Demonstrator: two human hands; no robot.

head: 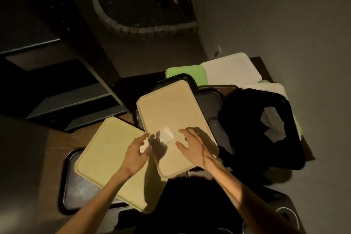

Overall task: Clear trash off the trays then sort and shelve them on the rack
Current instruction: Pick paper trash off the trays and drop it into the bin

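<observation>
Head view, dim light, both arms reaching in from the bottom of the frame. The left hand (137, 150) pinches a small white scrap (144, 145) between thumb and fingers, right at the near left edge of the tan tray (167, 112). The right hand (191, 145) hovers low over that same tray, fingers spread wide and loose, holding nothing. Between the two hands a white paper piece (166, 135) lies flat on the tan tray. Lower left, a yellow tray (106, 159) sits tilted over a dark tray (76, 192). Toward the upper right, a green tray (186, 74) and a white tray (231, 72) lie side by side. At right, a black tray (245, 119) carries crumpled white paper (273, 125). The dark rack (62, 89) fills the left side.
</observation>
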